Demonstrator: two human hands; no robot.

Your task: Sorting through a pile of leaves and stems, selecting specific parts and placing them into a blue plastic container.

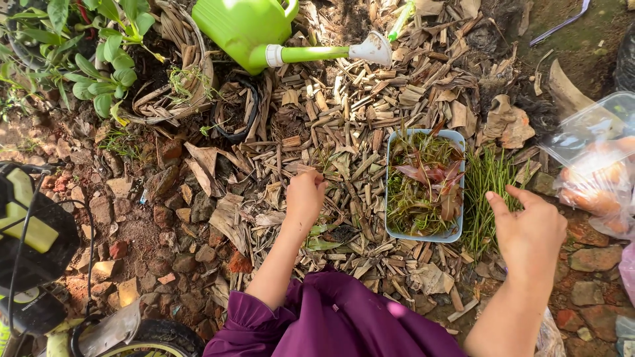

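My left hand (304, 196) rests knuckles-up on dry leaf and stalk mulch (331, 112), fingers curled down into it; whether it grips anything is hidden. My right hand (529, 231) hovers to the right of a pale blue rectangular tub (456, 233), fingers apart and holding nothing. The tub holds green and reddish plant cuttings (426, 182). A bundle of thin green stalks (488, 192) lies on the ground between the tub and my right hand. Purple sleeves cover my upper arms.
A lime green watering can (248, 30) with a white rose lies at the top. Leafy green plants (99, 59) grow top left. A clear plastic container and bag (598, 165) with orange contents sit at right. Black and yellow equipment (30, 231) stands at left, among red brick rubble.
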